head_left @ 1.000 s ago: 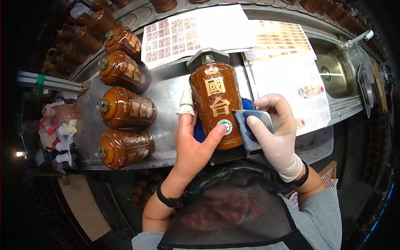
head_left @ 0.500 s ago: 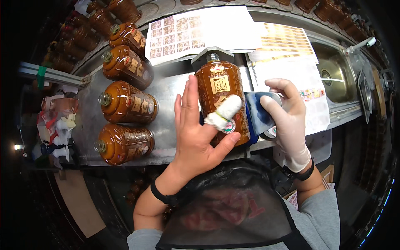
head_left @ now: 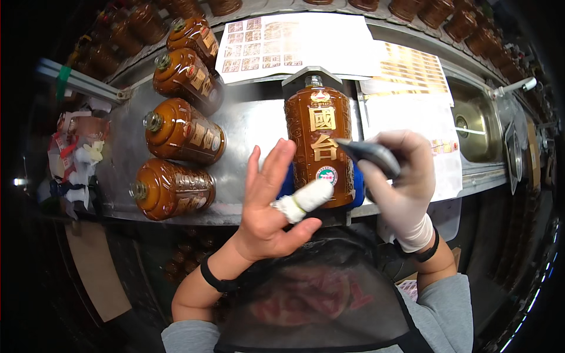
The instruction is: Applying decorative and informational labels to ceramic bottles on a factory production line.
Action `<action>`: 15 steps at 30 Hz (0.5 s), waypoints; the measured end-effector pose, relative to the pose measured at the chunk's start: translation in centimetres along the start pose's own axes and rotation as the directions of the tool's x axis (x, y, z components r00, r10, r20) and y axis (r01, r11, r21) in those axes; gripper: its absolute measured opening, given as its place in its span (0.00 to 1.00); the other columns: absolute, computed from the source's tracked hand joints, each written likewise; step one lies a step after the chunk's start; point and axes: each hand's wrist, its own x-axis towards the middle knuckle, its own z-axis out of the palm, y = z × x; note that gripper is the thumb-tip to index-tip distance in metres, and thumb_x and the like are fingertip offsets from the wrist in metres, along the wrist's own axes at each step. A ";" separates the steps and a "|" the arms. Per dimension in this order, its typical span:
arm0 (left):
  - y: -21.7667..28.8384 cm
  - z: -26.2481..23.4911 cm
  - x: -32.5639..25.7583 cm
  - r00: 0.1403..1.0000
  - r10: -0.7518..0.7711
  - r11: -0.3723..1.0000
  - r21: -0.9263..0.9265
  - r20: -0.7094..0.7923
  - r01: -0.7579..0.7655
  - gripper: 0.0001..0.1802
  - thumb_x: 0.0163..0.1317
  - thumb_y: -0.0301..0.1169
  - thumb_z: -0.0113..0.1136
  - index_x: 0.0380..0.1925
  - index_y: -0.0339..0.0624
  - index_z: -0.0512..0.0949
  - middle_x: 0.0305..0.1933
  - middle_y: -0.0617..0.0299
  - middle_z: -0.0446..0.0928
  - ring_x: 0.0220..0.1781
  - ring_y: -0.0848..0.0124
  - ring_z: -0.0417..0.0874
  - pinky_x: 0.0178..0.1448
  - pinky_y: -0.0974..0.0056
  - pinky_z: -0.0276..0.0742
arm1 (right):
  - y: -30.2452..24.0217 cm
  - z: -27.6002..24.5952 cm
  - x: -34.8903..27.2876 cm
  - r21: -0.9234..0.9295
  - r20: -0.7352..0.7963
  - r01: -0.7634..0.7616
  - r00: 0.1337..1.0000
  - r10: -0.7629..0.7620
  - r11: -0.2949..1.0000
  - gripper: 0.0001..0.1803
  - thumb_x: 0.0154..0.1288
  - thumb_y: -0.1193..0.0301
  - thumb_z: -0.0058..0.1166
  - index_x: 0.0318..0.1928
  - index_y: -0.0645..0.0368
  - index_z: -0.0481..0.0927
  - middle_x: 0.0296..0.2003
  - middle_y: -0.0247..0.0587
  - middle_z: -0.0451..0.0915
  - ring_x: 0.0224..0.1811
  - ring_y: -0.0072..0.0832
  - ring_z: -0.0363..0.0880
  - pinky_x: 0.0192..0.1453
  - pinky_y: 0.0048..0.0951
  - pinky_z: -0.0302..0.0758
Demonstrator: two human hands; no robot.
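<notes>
A glossy brown bottle [head_left: 305,156] with gold characters and a small round sticker lies on its back, its neck pointing away from me. It rests in a stand with blue sides [head_left: 358,189] and a metal bracket [head_left: 335,84] round its shoulder. My left hand [head_left: 265,209] is open beside the bottle's left side, fingers spread. Its index finger wears a white wrapping [head_left: 305,199] that overlaps the bottle's lower part; contact cannot be made out. In a white glove, my right hand [head_left: 410,185] grips a flat, dark blue-grey scraper-like block [head_left: 381,156], its thin edge near the lower gold character.
Several similar bottles [head_left: 182,132] lie in a column on the steel worktop [head_left: 250,117] at left. Printed sheets [head_left: 318,38] lie at the back and others [head_left: 406,109] to the right, before a steel sink [head_left: 471,120]. More bottles [head_left: 406,9] line the far edge.
My right hand has tipped the block up so its thin edge points at the bottle. My left hand has drawn down and left, uncovering the lower character and the sticker.
</notes>
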 end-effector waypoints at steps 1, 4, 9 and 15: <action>-0.2 -0.1 -0.5 0.995 -0.047 0.995 -0.090 -0.090 0.038 0.22 0.59 0.43 0.67 0.48 0.42 0.89 0.78 0.31 0.58 0.78 0.41 0.62 0.78 0.32 0.43 | -0.6 -0.1 0.2 -0.131 0.116 0.089 0.991 -0.074 0.987 0.19 0.56 0.89 0.61 0.48 0.63 0.80 0.40 0.40 0.81 0.43 0.29 0.83 0.49 0.30 0.78; -0.8 0.0 -1.0 0.946 -0.193 0.962 -0.240 -0.259 0.131 0.26 0.64 0.43 0.64 0.54 0.34 0.84 0.76 0.28 0.59 0.76 0.41 0.67 0.79 0.44 0.52 | -1.4 -0.1 0.8 -0.299 0.401 0.546 0.816 -0.415 0.783 0.19 0.43 0.80 0.65 0.41 0.57 0.84 0.37 0.34 0.84 0.37 0.35 0.80 0.41 0.35 0.77; -1.3 0.6 -1.8 0.920 -0.264 0.922 -0.356 -0.290 0.153 0.27 0.66 0.41 0.63 0.58 0.31 0.81 0.76 0.29 0.60 0.76 0.43 0.67 0.78 0.49 0.58 | -3.0 -0.4 0.2 -0.217 0.580 0.633 0.696 -0.424 0.743 0.21 0.39 0.77 0.68 0.40 0.54 0.87 0.40 0.35 0.85 0.38 0.35 0.78 0.42 0.36 0.76; -1.5 1.0 -1.5 0.933 -0.263 0.915 -0.369 -0.246 0.161 0.28 0.66 0.41 0.64 0.60 0.33 0.80 0.75 0.32 0.62 0.75 0.43 0.68 0.75 0.50 0.62 | -2.7 1.1 0.4 -0.236 0.645 0.715 0.622 -0.444 0.658 0.18 0.45 0.70 0.61 0.42 0.55 0.84 0.41 0.34 0.81 0.41 0.34 0.78 0.42 0.37 0.75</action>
